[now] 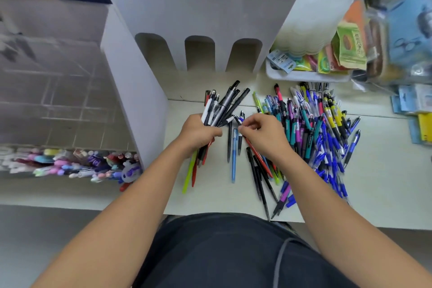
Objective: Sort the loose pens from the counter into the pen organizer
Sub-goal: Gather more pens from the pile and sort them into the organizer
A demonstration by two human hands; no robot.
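Observation:
My left hand [198,132] grips a bundle of pens [224,103], mostly black and white, with red and lime ones sticking out below the fist. My right hand [261,133] pinches the top of a red pen [258,158] beside the bundle. A light blue pen [234,159] and a few black pens lie on the counter between my hands. A big heap of loose pens [327,138], blue, teal, purple and yellow, covers the counter to the right. The white pen organizer [198,18] stands behind, with three arched slots low on its front.
A clear case [58,91] on the left holds colourful pens [77,163] at its bottom. A white tray [304,75] of packaged goods sits at the back right, with blue and yellow packets [416,110] further right. The counter's front edge [233,214] is near my body.

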